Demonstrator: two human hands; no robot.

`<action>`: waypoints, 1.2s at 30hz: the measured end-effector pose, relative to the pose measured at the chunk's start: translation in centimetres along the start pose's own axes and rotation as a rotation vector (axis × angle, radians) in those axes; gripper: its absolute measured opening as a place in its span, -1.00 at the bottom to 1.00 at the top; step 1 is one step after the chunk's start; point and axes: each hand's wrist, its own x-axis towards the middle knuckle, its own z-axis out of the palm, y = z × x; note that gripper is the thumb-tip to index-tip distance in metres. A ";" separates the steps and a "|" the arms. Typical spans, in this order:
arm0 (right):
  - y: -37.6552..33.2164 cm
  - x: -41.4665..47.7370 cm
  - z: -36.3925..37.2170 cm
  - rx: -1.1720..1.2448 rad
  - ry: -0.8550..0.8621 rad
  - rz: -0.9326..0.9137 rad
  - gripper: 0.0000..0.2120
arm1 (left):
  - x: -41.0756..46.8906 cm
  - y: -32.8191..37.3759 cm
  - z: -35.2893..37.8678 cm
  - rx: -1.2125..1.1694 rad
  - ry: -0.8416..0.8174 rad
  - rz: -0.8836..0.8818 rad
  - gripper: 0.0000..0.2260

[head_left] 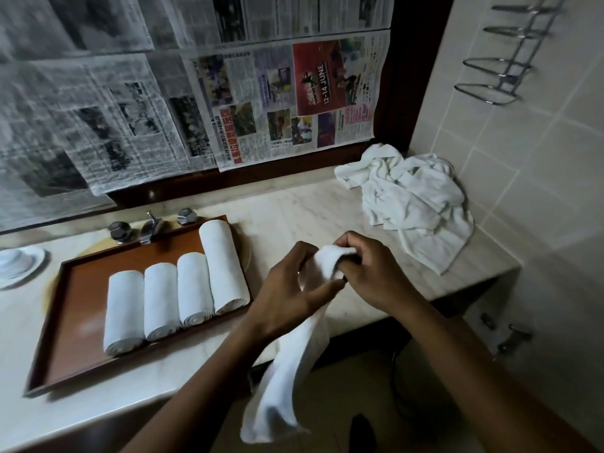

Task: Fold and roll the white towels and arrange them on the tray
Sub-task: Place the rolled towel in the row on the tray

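Observation:
Both hands hold one white towel [294, 371] above the counter's front edge. My left hand [291, 289] and my right hand [369, 269] pinch its top end together, and the rest hangs down past the counter edge. On the brown tray [78, 308] at the left lie several rolled white towels [192, 289] side by side; the rightmost one is longer. A heap of loose white towels [415, 197] lies at the counter's back right corner.
The marble counter [294, 210] runs under a window covered in newspaper [261, 103]. Chrome taps [150, 225] stand behind the tray, and a white dish [16, 263] sits at far left. A tiled wall with a chrome rack [496, 76] closes the right side.

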 end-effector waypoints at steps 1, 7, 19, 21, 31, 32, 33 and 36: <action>-0.3 0.0 0.2 -0.015 0.006 -0.019 -0.81 | -0.1 -0.3 0.1 0.054 0.045 0.047 -0.73; -1.4 -0.7 -0.2 -0.023 0.047 -0.081 -0.69 | -0.1 -4.0 -1.1 0.340 0.215 0.010 -0.76; 6.6 0.6 -5.6 -0.186 0.301 0.058 -0.58 | -2.0 -8.5 -7.2 0.214 0.202 -0.166 -0.92; 7.8 0.3 -6.1 -0.174 0.298 0.096 -0.55 | -2.2 -8.7 -7.7 0.167 0.186 -0.157 -0.92; 11.6 -0.9 -6.3 -0.187 0.247 0.188 -0.44 | -2.7 -9.1 -8.2 0.008 0.335 -0.221 -0.90; 11.6 -1.0 -6.1 -0.199 0.236 0.181 -0.45 | -2.8 -9.5 -8.2 0.051 0.343 -0.225 -0.85; 11.6 -1.1 -6.0 -0.210 0.224 0.177 -0.48 | -2.9 -10.0 -8.2 0.078 0.343 -0.232 -0.81; 12.1 -1.0 -5.5 -0.244 0.205 0.180 -0.57 | -3.2 -10.7 -8.3 0.070 0.341 -0.238 -0.83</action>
